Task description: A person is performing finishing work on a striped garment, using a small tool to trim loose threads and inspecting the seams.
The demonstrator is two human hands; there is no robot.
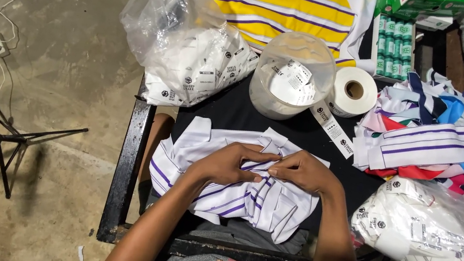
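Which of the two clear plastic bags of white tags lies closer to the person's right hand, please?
The bag at the lower right, beside the right hand and forearm. The other bag sits at the table's far left corner, beyond the left hand.

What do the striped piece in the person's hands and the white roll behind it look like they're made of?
The striped piece looks like soft knit fabric, matte white with purple stripes; it creases and folds under both hands. The white roll seems to be paper or woven label tape wound on a hollow core; which of the two is unclear.

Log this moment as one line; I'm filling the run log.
left hand: pinching white purple-striped fabric | right hand: pinching same fabric | fingertips meet | label roll behind, untouched
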